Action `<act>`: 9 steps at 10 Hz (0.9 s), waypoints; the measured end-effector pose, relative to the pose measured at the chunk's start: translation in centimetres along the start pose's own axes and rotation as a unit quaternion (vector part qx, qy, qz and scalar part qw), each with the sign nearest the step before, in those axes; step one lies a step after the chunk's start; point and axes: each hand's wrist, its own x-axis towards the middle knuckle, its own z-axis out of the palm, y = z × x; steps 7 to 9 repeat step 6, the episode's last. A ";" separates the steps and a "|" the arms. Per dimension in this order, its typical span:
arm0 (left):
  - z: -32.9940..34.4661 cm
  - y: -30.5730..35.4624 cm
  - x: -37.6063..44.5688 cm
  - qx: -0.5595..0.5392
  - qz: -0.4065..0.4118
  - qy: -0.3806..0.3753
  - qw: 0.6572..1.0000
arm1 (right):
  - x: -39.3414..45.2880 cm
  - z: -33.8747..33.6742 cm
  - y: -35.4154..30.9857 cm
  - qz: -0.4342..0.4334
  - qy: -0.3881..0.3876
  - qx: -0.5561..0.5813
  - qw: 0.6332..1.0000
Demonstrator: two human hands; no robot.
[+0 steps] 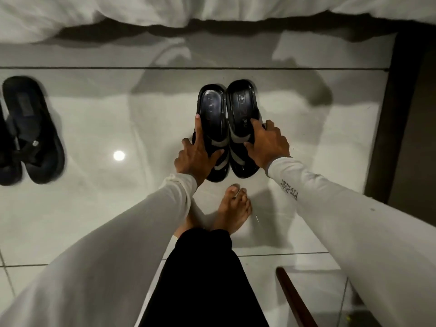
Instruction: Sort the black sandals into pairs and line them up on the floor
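Two black sandals with grey straps stand side by side on the white tiled floor, heels pointing away from me. My left hand (198,154) grips the left sandal (211,107) along its outer edge and strap. On the right sandal (240,102) my right hand (267,143) holds the strap, fingers curled over it. The two soles touch along their inner edges. At the far left lies another black sandal (35,128) with a buckle strap, and a second one (6,161) beside it is cut off by the frame edge.
White bedding (141,13) hangs along the top of the view. A dark wooden panel (398,114) runs down the right side. My bare foot (233,208) stands just behind the held pair. A dark wooden rail (295,300) juts in at the bottom right.
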 end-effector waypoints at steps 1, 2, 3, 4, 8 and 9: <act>-1.3 0.7 1.5 0.043 -0.001 0.002 0.999 | 0.0 -0.2 0.2 -0.006 -0.012 0.012 1.000; -2.4 1.2 2.0 0.091 0.018 -0.023 0.995 | 0.1 -0.2 0.3 -0.013 -0.011 0.016 1.000; -2.9 1.0 2.6 0.106 0.027 -0.018 0.994 | 0.1 -0.4 0.0 -0.009 -0.011 0.020 1.000; -2.9 1.0 2.9 0.115 0.040 -0.011 0.992 | 0.2 -0.2 0.0 -0.009 -0.005 0.027 1.000; -3.9 1.6 1.5 0.132 0.049 -0.012 0.990 | -1.1 -0.8 -0.7 -0.008 0.001 0.007 1.000; -3.9 1.6 1.5 0.132 0.049 -0.012 0.990 | -1.1 -0.8 -0.7 -0.008 0.001 0.007 1.000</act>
